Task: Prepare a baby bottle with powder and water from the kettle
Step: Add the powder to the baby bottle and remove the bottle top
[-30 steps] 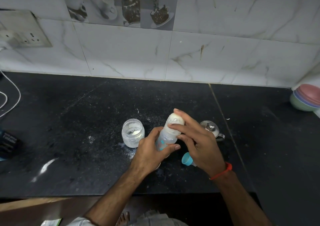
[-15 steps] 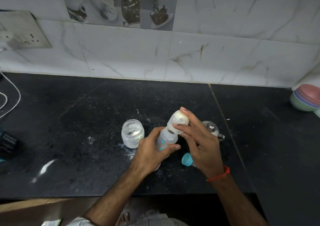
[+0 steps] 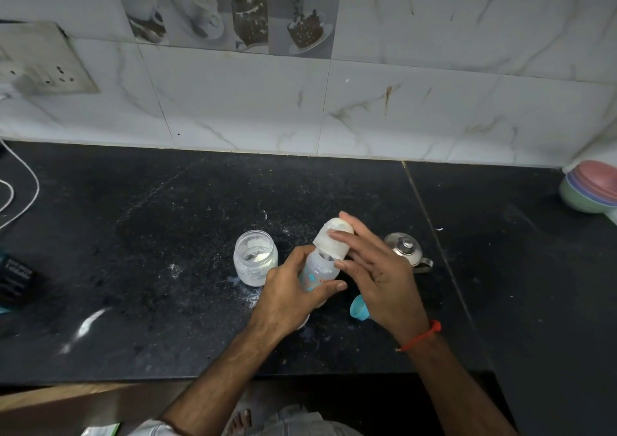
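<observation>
A clear baby bottle (image 3: pixel 317 270) with blue and orange print stands tilted on the black counter (image 3: pixel 150 268). My left hand (image 3: pixel 290 295) grips its body. My right hand (image 3: pixel 377 268) holds the translucent white cap (image 3: pixel 329 242), which sits lifted and tilted just above the bottle's neck. An open glass jar (image 3: pixel 255 257) of white powder stands just left of the bottle. A small steel kettle (image 3: pixel 405 252) with a knobbed lid sits behind my right hand. A blue cap-like piece (image 3: pixel 359 307) lies on the counter under my right wrist.
White powder is scattered on the counter around the jar and at the front left. Stacked pastel bowls (image 3: pixel 591 188) sit at the far right by the wall. A white cable (image 3: pixel 20 195) and a dark packet (image 3: pixel 16 278) lie at the left edge.
My right hand has lifted the white cap up and to the right, off the bottle's neck. My left hand has stayed on the bottle's body.
</observation>
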Demonstrator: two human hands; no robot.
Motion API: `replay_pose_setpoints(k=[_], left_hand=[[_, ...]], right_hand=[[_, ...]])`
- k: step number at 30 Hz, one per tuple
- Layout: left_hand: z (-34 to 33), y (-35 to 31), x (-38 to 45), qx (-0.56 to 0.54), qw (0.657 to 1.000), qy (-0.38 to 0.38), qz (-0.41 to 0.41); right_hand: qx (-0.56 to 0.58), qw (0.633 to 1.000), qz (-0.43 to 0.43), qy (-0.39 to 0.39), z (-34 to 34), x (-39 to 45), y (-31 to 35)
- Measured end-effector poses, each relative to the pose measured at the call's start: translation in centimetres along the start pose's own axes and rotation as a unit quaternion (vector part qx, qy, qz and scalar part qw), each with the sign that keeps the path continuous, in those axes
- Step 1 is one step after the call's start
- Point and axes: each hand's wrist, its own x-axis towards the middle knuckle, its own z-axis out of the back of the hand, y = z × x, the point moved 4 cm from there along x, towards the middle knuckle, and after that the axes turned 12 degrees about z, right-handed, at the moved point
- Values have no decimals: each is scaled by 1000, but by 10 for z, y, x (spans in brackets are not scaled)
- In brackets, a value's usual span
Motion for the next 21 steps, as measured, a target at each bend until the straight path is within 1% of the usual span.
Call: replay_pose_setpoints(k=[1,2,5,6,7,8,9,10,11,12,14,15,16,17,18,19,20,21], left_hand=[[0,1,0,1,1000,1,2],[0,2,-1,2,1000,-1,2],[3,4,-1,8,1000,-6,2],[2,4,-1,7,1000,-6,3],[2,3,-1,5,1000,-4,3],[2,3,-1,4,1000,-2,3],[2,2,-1,3,1000,-1,2],[2,2,-1,3,1000,-1,2],[2,2,-3,3,1000,-3,2],[3,3,-3,5,1000,-7,0],[5,3,-3,10,1000,-13,-1],[5,3,-3,10,1000,-14,1],[5,3,-2,9,1000,-14,1],[6,3,-2,11,1000,-13,0],[6,3,-2,16,1000,-10,-1],[6,3,-3,20,1000,-7,-1],[6,5,-4,20,1000,-4,0],[7,6,-5,18,1000,-5,0]], right_hand=[[16,1000,-14,-2,-1,-2,-3],[21,999,-13,-23,1,-2,-4],[2,995,29,-100,7,-2,0],[-15,993,43,-108,8,-3,1],[-35,993,52,-97,6,-3,1],[-39,996,48,-65,3,-4,-1],[-24,999,30,-32,-1,-4,-4],[6,1000,7,-17,-3,-5,-8],[27,999,-5,-30,-2,-6,-9],[34,997,-5,-63,1,-5,-9],[11,993,13,-121,7,-5,-6],[-7,991,23,-129,8,-6,-5],[-22,993,29,-112,6,-6,-5],[-24,997,25,-73,2,-6,-6],[-3,1000,4,-30,-3,-6,-8],[35,999,-27,-6,-7,-7,-11],[77,995,-58,-10,-9,-7,-13],[117,989,-84,-37,-8,-6,-15]])
